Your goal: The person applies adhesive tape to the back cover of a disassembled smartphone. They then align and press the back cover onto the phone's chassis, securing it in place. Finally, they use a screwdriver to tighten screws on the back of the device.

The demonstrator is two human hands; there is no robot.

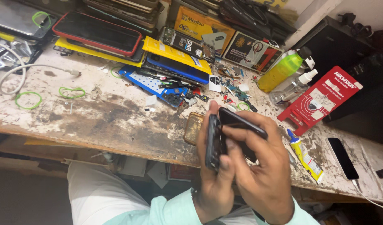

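Both my hands hold a black phone above the front edge of a worn workbench. My left hand grips the phone body edge-on, with the thumb on its lower edge. My right hand holds the black screen panel, which is lifted away from the body at an angle. A small gold-brown flat part lies on the bench just left of my hands.
Stacked phones, a red-cased phone and a blue phone lie at the back with small loose parts. A green bottle, a red box, a glue tube and a charging phone lie to the right. Green rubber bands lie left.
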